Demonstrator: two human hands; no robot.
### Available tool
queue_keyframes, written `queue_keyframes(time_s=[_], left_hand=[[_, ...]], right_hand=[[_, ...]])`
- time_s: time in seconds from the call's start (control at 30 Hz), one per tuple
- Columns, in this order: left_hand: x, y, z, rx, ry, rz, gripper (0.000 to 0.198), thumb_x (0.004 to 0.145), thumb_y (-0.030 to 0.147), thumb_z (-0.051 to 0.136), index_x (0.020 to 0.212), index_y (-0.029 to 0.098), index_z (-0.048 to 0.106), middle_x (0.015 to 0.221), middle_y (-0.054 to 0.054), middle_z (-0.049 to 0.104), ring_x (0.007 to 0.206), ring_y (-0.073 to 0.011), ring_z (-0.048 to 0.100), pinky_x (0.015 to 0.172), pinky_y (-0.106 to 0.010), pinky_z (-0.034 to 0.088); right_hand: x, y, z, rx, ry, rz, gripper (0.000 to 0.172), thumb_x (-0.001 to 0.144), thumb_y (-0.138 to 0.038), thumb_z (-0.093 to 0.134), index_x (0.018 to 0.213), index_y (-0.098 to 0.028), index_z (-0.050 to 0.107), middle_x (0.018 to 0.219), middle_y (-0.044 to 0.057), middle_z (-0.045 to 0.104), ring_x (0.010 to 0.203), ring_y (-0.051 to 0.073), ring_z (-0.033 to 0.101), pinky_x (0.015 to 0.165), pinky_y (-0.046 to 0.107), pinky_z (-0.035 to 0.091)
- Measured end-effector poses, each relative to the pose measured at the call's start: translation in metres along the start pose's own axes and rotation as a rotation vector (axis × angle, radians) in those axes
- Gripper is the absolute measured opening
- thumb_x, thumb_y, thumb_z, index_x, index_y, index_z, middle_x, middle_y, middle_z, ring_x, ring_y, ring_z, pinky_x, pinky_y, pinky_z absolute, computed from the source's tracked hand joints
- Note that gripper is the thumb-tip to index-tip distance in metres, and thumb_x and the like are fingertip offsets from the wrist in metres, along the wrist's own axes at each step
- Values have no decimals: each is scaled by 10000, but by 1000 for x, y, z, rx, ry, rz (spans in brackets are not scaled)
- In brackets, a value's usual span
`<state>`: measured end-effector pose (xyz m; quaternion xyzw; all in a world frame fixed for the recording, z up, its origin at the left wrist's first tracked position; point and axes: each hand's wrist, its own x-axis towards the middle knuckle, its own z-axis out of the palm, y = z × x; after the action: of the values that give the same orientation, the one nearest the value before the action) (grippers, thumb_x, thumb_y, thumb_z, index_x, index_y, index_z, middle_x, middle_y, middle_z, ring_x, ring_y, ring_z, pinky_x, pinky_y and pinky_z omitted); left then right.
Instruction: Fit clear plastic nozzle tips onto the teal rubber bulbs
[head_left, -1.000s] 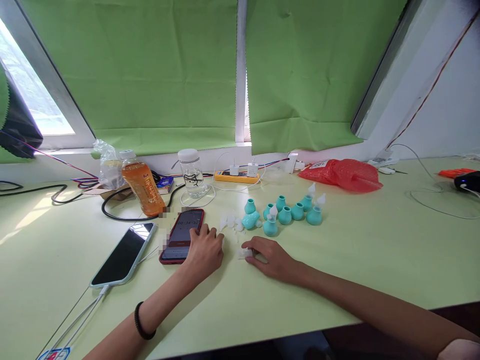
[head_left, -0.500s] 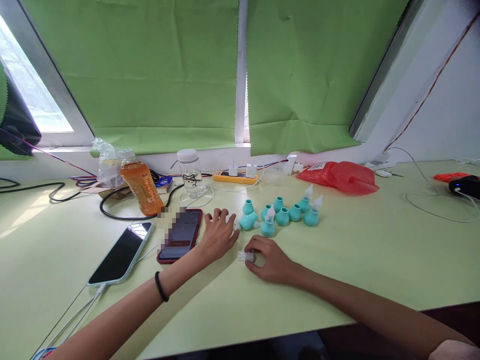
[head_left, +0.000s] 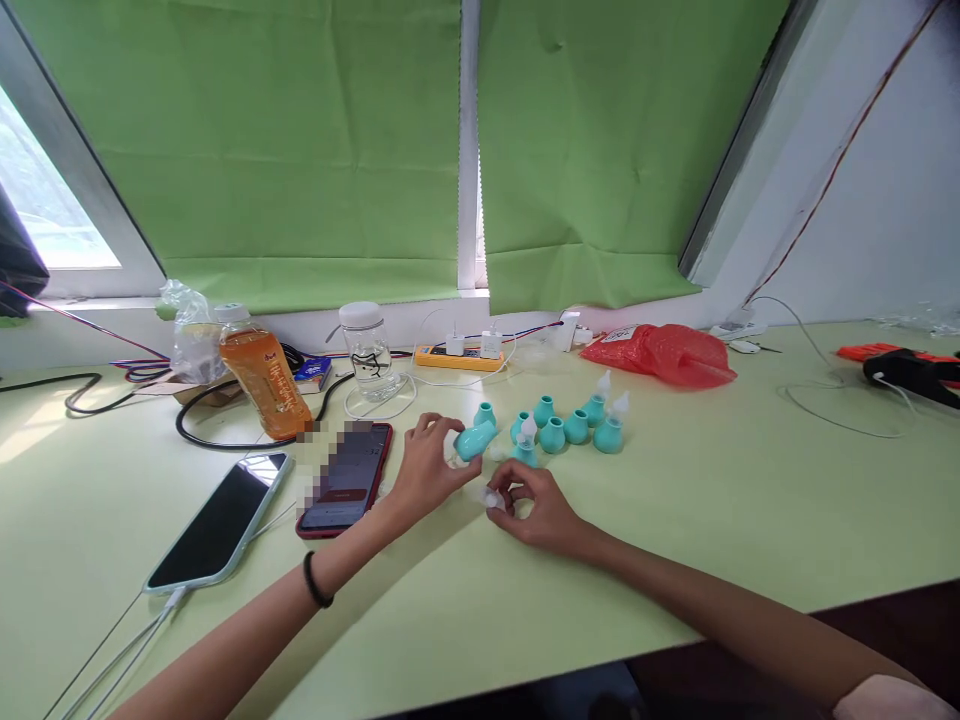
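Observation:
My left hand (head_left: 429, 462) has its thumb and fingers around a teal squeeze bulb (head_left: 475, 440), tipped on its side just above the table. My right hand (head_left: 546, 508) pinches a small clear plastic nozzle piece (head_left: 492, 499), nearer to me and slightly to the right. Beyond my hands several teal bulbs stand in a loose group; one open-necked bulb (head_left: 553, 435) is in the middle, and a bulb with a pale pointed tip (head_left: 608, 434) stands at the right. Another tipped bulb (head_left: 525, 452) is close behind my right fingers.
Left of my hands lie a red-edged phone (head_left: 346, 480) and a pale-cased phone (head_left: 219, 525) with cables. Further back stand an orange drink bottle (head_left: 266, 380), a clear jar (head_left: 369, 355), a yellow power strip (head_left: 457, 358) and a red plastic package (head_left: 664, 355).
My left hand has closed on the lying teal bulb and lifted it slightly leftward. My right hand has turned the clear piece, staying near the same spot. The view has shifted a little.

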<state>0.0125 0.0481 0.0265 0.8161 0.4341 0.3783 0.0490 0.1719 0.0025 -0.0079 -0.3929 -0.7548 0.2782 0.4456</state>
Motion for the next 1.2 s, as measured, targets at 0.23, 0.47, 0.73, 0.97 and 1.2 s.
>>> queue_keyframes(time_s=[0.23,0.47,0.73,0.97,1.2], left_hand=[[-50,11,-8,-761,-59,-374,357,612,165,528,941,197,393,800,1,508,701,-136,512,592,-247,452],[-55,9,-6,-1121,-223,-448,288,684,176,400,963,174,468,795,-14,443,626,-114,453,521,-233,435],[-56,18,-8,-966,-416,-380,329,707,315,550,989,173,459,712,17,476,492,-62,425,466,-189,363],[-60,18,-5,-505,-214,-287,263,727,317,524,959,198,488,847,0,551,706,-128,490,609,-217,391],[-58,18,-6,-433,-239,-275,248,712,302,524,933,200,476,840,8,554,693,-127,487,571,-201,381]], right_hand=[[2,-7,-10,254,117,20,295,707,-222,565,990,-198,484,865,45,582,772,146,575,608,271,527],[1,-5,-12,425,47,155,216,649,-212,646,850,-188,572,957,66,637,797,190,618,691,327,524],[2,-8,-6,484,127,231,103,661,-267,624,689,-178,669,779,44,681,773,222,630,636,332,547],[-2,10,11,27,278,-57,108,707,-214,574,759,-174,660,803,56,676,674,168,632,617,287,535],[3,-2,-5,-209,260,-245,127,773,-178,484,693,-172,583,621,13,620,574,117,570,558,243,473]])
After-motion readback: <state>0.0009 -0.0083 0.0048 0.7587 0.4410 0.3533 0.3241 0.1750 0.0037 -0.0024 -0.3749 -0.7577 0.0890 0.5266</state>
